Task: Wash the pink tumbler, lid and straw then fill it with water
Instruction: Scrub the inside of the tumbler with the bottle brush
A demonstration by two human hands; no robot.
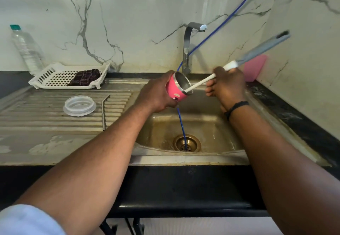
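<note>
My left hand grips the pink tumbler over the sink basin, tilted so its steel mouth faces right. My right hand holds a long bottle brush with a white stem and grey handle; its working end is inside the tumbler and hidden. The clear plastic lid lies flat on the ribbed drainboard to the left. The metal straw lies just right of the lid, bent end pointing away from me.
A steel tap stands behind the basin. A thin blue hose runs from the upper right down into the drain. A white rack with a dark cloth, a clear bottle and a pink board line the back.
</note>
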